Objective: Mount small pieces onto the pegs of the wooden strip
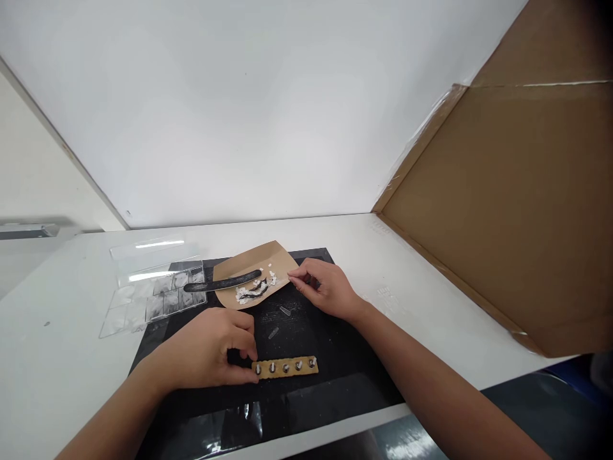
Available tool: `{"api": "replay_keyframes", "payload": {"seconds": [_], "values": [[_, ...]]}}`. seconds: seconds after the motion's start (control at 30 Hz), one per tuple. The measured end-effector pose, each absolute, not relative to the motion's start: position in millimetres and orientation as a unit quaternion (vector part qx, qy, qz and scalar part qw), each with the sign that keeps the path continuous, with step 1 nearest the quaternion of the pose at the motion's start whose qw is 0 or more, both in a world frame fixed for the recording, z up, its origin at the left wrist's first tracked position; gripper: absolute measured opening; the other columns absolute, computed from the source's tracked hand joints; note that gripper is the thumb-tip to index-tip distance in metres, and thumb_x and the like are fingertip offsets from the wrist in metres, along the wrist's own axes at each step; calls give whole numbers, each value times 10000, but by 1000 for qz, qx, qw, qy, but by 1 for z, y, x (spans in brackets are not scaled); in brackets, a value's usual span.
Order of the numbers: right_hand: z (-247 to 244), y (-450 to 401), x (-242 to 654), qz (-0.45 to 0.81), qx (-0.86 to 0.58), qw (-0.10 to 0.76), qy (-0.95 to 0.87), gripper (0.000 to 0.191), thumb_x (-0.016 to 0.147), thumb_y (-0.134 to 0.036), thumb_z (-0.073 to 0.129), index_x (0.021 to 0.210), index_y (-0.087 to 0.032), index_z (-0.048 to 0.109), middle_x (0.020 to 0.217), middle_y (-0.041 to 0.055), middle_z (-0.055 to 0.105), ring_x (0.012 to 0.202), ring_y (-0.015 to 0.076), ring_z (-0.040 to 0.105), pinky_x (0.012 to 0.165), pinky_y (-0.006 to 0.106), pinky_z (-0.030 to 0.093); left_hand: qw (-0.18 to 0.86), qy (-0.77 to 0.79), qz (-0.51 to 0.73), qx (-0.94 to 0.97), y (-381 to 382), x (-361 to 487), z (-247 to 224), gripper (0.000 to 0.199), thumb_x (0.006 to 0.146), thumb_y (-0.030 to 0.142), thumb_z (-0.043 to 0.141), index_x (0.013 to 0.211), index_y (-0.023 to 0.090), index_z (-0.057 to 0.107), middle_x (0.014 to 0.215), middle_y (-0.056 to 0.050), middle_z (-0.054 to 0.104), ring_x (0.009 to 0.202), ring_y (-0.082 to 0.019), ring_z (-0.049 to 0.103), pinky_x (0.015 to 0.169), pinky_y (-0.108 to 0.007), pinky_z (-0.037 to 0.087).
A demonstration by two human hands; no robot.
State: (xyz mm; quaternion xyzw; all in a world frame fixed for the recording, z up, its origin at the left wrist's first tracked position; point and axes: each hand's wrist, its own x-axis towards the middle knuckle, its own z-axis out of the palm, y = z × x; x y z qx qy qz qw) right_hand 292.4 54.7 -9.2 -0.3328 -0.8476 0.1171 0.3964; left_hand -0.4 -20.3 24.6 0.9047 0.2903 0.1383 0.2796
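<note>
My left hand (218, 348) pinches the left end of a tan strip (292, 373) between thumb and fingers. Several small upright white-topped pegs on dark round bases stand in a row along the strip, which lies on the black mat (335, 377). My right hand (323, 287) has its thumb and forefinger pressed together at the right edge of a brown paper sheet (282, 255); whatever lies between them is too small to name. White bits (246, 295) and a dark squiggly piece lie on the paper. A black curved nail file (223, 281) rests across its left side.
Two clear false nail tips (285, 311) lie on the mat between my hands. At left, a clear compartment box (165, 297) holds translucent pieces, its lid (156, 255) raised behind. A cardboard panel (498, 211) stands at right; a white wall (249, 115) rises behind.
</note>
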Motion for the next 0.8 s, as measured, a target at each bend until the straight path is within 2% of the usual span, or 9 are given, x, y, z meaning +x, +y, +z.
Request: {"api": "replay_keyframes", "payload": {"seconds": [0.1,0.2,0.43,0.8], "values": [[-10,54,292,116,-329,395,-850,100,1034,-287,630,1044,-229,711,817,5,678,688,141,624,632,265,485,284,288,142,903,-21,-1,24,13,885,256,805,886,264,815,803,14,691,685,-104,648,620,-232,435],[-10,54,292,116,-326,395,-851,100,1034,-286,631,1042,-227,712,817,5,678,691,138,624,630,260,487,287,286,145,903,-22,-2,23,59,871,212,808,893,265,824,797,13,678,683,-99,640,620,-224,435],[-10,54,292,115,-323,397,-851,99,1031,-282,633,1046,-226,713,820,4,681,684,132,626,626,255,492,329,279,144,891,-21,0,24,112,882,246,810,981,285,846,869,-5,692,689,-97,642,610,-207,460],[-11,54,293,121,-324,389,-854,84,1030,-280,640,1056,-241,710,826,2,679,690,137,629,629,262,492,368,294,126,873,-23,3,22,157,834,127,757,926,236,822,886,-1,745,662,-91,678,612,-177,521]]}}
